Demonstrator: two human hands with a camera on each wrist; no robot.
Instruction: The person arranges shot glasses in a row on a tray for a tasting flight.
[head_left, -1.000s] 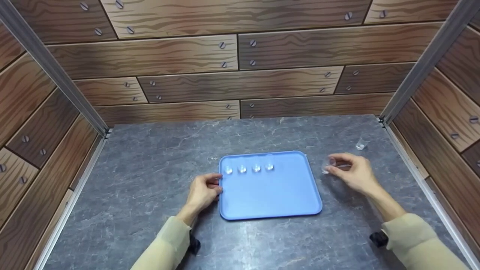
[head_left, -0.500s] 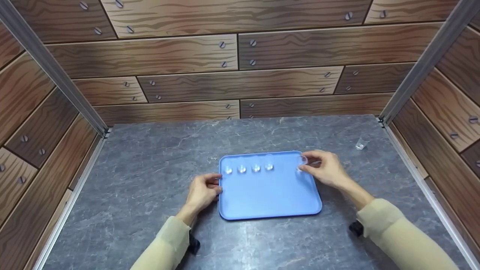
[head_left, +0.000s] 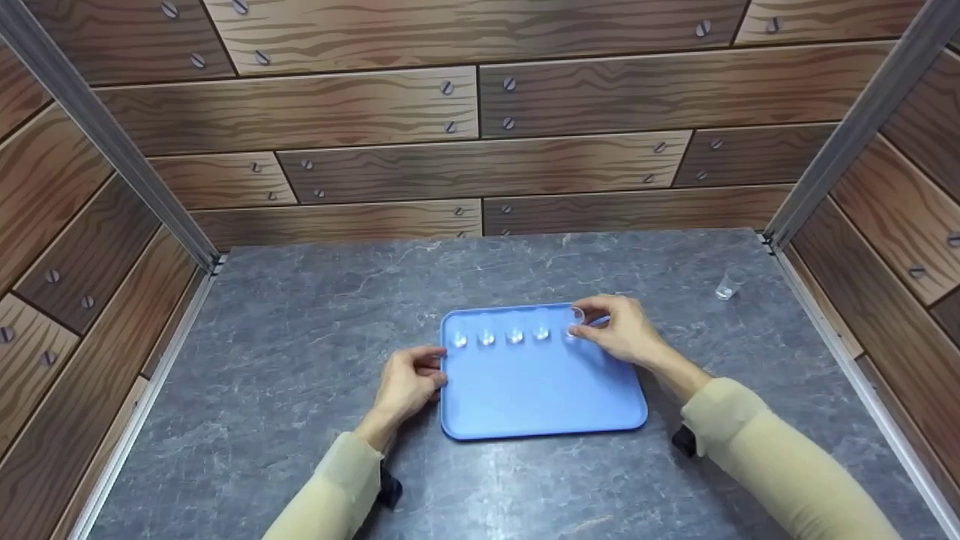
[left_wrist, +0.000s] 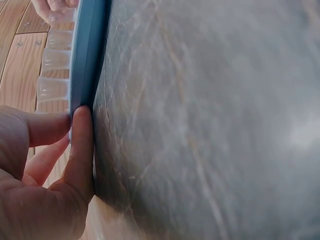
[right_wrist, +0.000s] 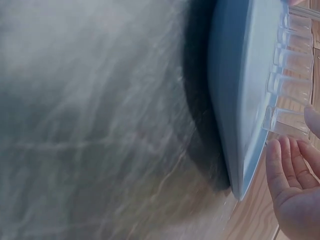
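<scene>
My left hand (head_left: 409, 382) holds the left rim of a blue tray (head_left: 544, 397), thumb and fingers at the edge in the left wrist view. Between thumb and fingers, my right hand (head_left: 619, 326) grips a small clear cup (right_wrist: 286, 121) over the tray's far right part. It stands in line with a row of several like cups (head_left: 514, 335) along the far side of the tray. The right wrist view shows the gripped cup upright at the row's near end; whether its base touches the tray I cannot tell.
Another clear cup (head_left: 727, 288) is on the grey marbled table (head_left: 300, 315), off to the right beyond the tray. Wood-patterned walls (head_left: 360, 172) and metal posts (head_left: 847, 127) border the table at the back and sides.
My right hand has carried the clear cup leftward, from beside the tray to over it, close to the row's right end. My left hand has stayed at the tray's rim.
</scene>
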